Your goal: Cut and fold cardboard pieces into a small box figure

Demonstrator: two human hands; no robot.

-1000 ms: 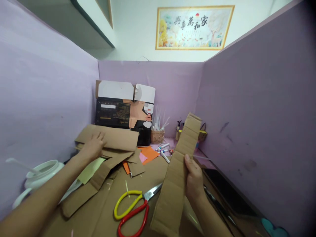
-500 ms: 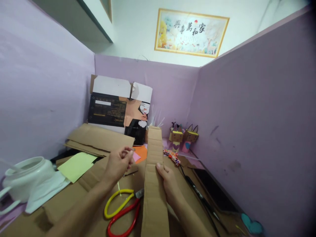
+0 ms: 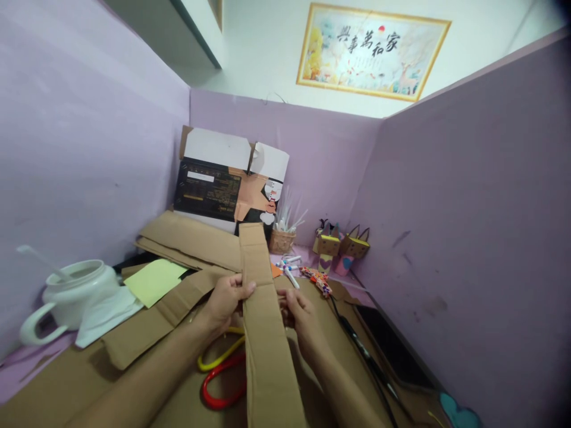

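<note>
A long brown cardboard strip (image 3: 262, 315) stands up in front of me, leaning away, with creases across its upper part. My left hand (image 3: 226, 300) grips its left edge, thumb on the face and fingers behind. At the right edge, my right hand (image 3: 301, 312) has its fingers curled in and pressed together; whether anything is pinched there is hidden. Behind the strip lie scissors or pliers with one yellow handle (image 3: 214, 361) and one red handle (image 3: 216, 399), their head covered by the strip.
A white teapot-like pot (image 3: 80, 288) and a yellow-green sheet (image 3: 156, 282) lie left. Folded cardboard (image 3: 191, 241) and a printed box (image 3: 209, 187) stand behind. White pens (image 3: 292, 278), cardboard cat figures (image 3: 329, 245), a black cable tool (image 3: 357, 345) and a dark tablet-like slab (image 3: 395, 345) are right.
My left hand has moved from free air onto the strip's left edge. The right thumb has come off the strip's face to its right edge. The strip now covers the cutting tool's head.
</note>
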